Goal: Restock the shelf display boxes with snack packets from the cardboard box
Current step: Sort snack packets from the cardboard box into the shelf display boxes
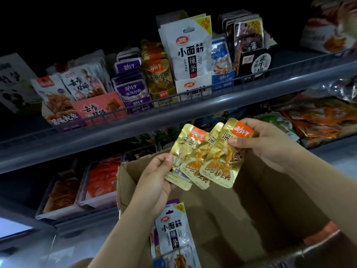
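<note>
Head view. You hold a fan of three gold snack packets [207, 155] between your two hands, above the open cardboard box [251, 206] and below the edge of the upper shelf [135, 130]. Your left hand [154, 180] pinches the lower left corner of the leftmost packet, thumb on its front face and fingers curled behind. Your right hand [270, 144] grips the upper right corner of the rightmost packet, thumb pressed across its front just under the orange label. The packets overlap one another, each tilted to the right, orange labels uppermost.

On the upper shelf, behind a wire rail, display boxes stand side by side: a gold box [160, 78] of matching packets, a purple box [133, 89] to its left, and a tall white packet [188, 53] in its own box to its right. Inside the cardboard box, near your left wrist, another white packet [171, 231] stands upright against the wall.
</note>
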